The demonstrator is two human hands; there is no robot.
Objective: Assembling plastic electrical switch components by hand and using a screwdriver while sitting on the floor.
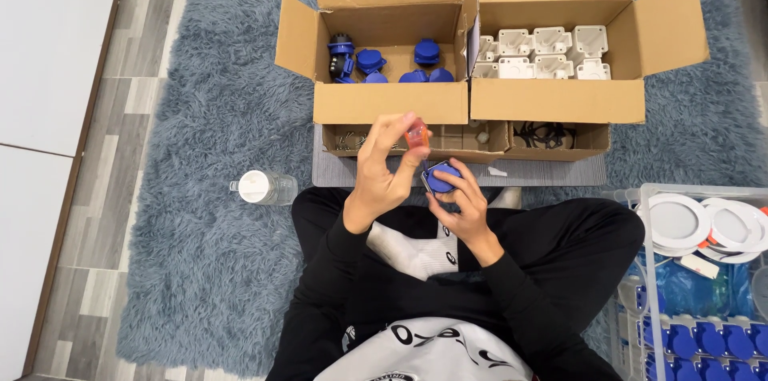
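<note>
Gripping red-handled screwdriver (417,138) in left hand (382,177) | right hand (456,195) cupping blue socket part (441,177) | tip on part

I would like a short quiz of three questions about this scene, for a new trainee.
1. True or false: the left hand holds a tool with an orange-red handle.
2. What does the right hand hold? A) a water bottle B) a blue part C) a white part
3. Which cardboard box contains white parts: the left box or the right box?

Key: 1 true; 2 B; 3 the right box.
</note>
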